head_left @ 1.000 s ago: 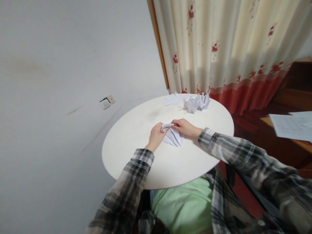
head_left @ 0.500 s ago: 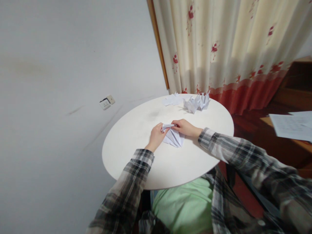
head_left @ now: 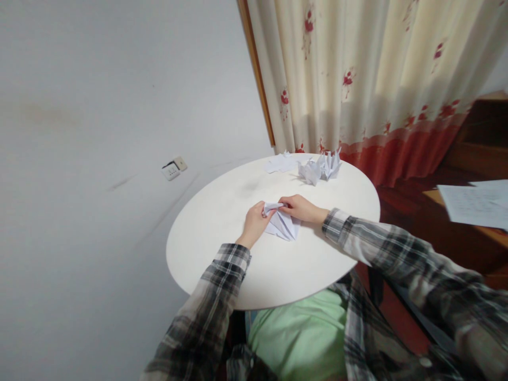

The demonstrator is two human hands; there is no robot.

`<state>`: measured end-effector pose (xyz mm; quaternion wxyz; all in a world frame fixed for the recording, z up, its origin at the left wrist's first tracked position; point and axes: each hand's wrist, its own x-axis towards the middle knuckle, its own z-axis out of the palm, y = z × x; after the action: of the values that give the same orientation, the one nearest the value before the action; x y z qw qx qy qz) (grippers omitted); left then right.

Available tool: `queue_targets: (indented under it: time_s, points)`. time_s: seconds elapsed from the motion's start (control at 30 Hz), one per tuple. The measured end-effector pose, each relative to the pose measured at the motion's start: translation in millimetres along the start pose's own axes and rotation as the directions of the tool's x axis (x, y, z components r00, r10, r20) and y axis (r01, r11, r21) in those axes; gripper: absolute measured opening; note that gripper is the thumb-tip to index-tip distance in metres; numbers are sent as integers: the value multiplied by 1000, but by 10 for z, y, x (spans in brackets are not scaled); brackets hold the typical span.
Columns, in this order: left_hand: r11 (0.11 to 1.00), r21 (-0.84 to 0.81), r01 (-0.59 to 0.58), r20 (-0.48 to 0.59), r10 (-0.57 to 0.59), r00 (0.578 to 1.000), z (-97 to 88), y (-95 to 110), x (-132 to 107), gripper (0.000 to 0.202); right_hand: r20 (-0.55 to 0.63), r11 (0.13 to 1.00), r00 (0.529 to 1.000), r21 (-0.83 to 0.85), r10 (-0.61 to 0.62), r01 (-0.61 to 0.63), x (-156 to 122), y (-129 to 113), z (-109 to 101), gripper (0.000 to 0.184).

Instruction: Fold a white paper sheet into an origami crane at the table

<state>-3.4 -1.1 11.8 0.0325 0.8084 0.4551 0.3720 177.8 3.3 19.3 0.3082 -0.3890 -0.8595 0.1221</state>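
Observation:
A creased white sheet of folded paper [head_left: 282,226] is held between both hands over the round white table [head_left: 206,238]. My left hand [head_left: 256,219] pinches its far left edge, thumb on top. At the far right edge, my right hand [head_left: 300,207] grips the paper with thumb and bent fingers. The near part of the paper fans out in pleats toward me. Beyond the hands stand several white folded paper cranes [head_left: 319,168], bunched together. Left of them some flat white paper pieces [head_left: 281,162] lie near the table's far edge.
A pale wall with a socket [head_left: 171,170] runs along the left. Behind the table hangs a flowered curtain [head_left: 325,79] with a red hem. On the right, written sheets [head_left: 476,203] lie on a wooden surface. My lap is under the table's near edge.

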Motion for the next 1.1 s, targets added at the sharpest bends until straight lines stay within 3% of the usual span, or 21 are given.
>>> queue_targets:
  time_s: [0.8,1.1]
  points:
    - [1000,8,4,31,-5,1000,7,4,-14,19,44,1000,999,-27,-14,15,1,22,17,17]
    - [997,63,-35,-50,38,998,-27,34,-2,17,-36,1000,999,-3,28,-28,-9,-11,5,26]
